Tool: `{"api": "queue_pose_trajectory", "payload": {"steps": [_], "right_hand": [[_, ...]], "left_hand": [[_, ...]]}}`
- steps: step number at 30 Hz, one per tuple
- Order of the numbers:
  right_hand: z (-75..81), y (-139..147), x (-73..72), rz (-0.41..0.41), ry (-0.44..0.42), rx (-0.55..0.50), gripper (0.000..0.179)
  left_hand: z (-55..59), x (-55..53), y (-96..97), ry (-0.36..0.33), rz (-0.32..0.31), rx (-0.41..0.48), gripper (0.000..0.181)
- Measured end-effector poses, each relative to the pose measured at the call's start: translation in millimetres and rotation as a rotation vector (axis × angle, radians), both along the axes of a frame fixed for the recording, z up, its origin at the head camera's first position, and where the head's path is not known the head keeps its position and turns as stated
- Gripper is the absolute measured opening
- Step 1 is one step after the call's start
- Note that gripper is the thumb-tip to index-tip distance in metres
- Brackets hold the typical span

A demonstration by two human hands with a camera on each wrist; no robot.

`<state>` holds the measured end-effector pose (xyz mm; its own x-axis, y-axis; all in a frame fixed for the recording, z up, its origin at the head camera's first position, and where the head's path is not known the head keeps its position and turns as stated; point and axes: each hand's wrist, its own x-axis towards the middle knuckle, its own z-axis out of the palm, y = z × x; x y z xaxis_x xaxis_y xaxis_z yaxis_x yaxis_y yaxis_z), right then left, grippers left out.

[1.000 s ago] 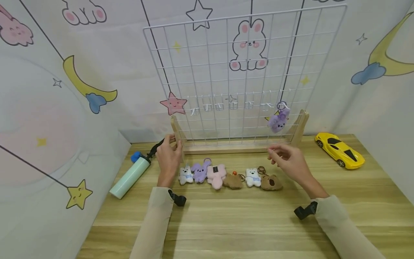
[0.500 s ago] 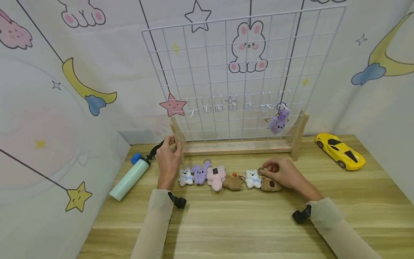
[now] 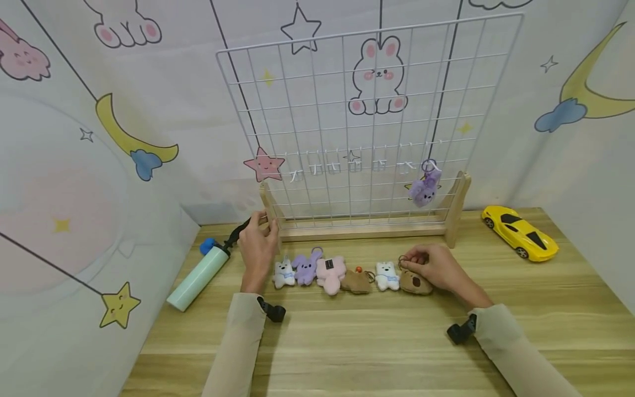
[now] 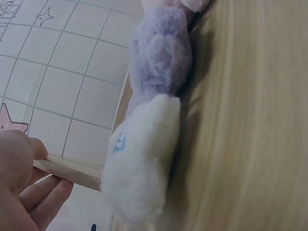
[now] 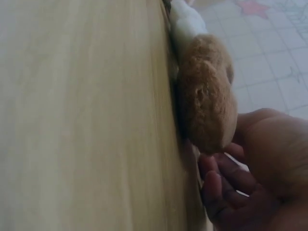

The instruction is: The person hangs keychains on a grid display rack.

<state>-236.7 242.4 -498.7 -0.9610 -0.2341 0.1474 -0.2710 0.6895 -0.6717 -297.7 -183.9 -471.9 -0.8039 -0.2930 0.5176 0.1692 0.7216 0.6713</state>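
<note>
My left hand [image 3: 258,242] grips the left wooden upright [image 4: 72,173] of the rack stand, thumb on one side and fingers on the other. At the right end of a row of plush keychains, my right hand [image 3: 436,267] pinches at the metal ring [image 3: 403,261] of a brown plush keychain [image 3: 415,282], which lies on the table. In the right wrist view the brown plush [image 5: 207,96] partly hides the fingertips. Beside it lies a white bear keychain [image 3: 387,275]. Above, a purple plush keychain [image 3: 424,190] hangs from a hook on the white wire grid [image 3: 343,110].
Further left in the row lie another brown plush [image 3: 357,282], a pink one [image 3: 331,275], a purple rabbit [image 3: 306,268] and a white bear [image 3: 284,274]. Several clear hooks [image 3: 354,166] line the grid. A mint hand pump [image 3: 198,278] lies left, a yellow toy car [image 3: 520,233] right.
My right hand has come down from in front of the stand's base to the brown plush keychain and its ring. My left hand has stayed on the upright. The head view has shifted slightly.
</note>
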Motion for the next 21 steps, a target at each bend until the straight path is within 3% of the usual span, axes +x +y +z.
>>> {"api": "queue_pose_trajectory", "payload": {"steps": [8, 16, 21], "right_hand": [[3.8, 8.2, -1.6, -0.001, 0.007, 0.009, 0.018], [20.0, 5.0, 4.2, 0.004, -0.008, -0.108, 0.023], [34.5, -1.0, 6.1, -0.032, 0.11, -0.161, 0.018]], "left_hand": [[-0.1, 0.9, -0.1, -0.003, -0.003, 0.0, 0.031], [0.1, 1.3, -0.5, -0.018, -0.006, -0.003, 0.029], [0.1, 0.9, -0.7, -0.018, -0.001, 0.001, 0.029]]}}
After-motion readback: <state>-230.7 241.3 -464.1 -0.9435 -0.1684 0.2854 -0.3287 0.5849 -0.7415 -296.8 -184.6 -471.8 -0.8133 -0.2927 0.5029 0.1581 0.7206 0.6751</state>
